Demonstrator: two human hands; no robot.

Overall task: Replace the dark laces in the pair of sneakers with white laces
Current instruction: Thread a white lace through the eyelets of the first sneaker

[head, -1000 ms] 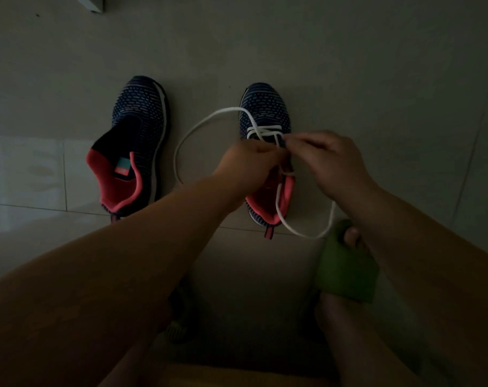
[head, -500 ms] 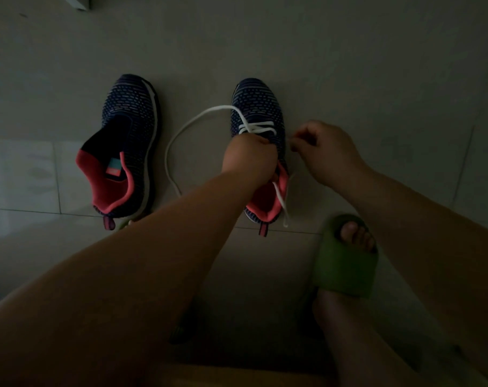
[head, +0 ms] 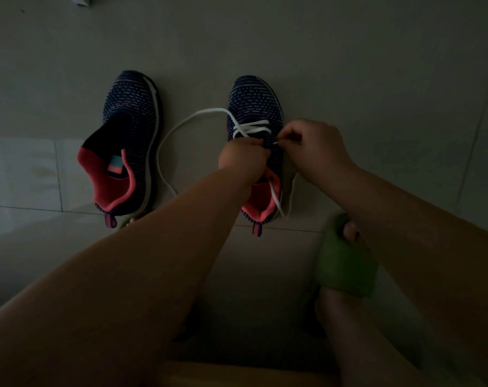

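Dim light, two navy sneakers on the tiled floor (head: 348, 65). The right sneaker (head: 255, 107) carries the white lace (head: 251, 129), crossed through its front eyelets, one end looping out to the left. The right hand (head: 315, 152) pinches the lace tip at an eyelet; the left hand (head: 244, 160) grips the shoe's tongue area, fingers curled. The left sneaker (head: 128, 129) sits apart, laceless. A green slipper (head: 346, 269) shows below.

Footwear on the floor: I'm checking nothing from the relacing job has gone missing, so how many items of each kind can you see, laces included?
Sneakers: 2, the left one unlaced, the right one partly laced
White laces: 1
Green slippers: 1, worn on a foot
Dark laces: 0 visible
Total: 4
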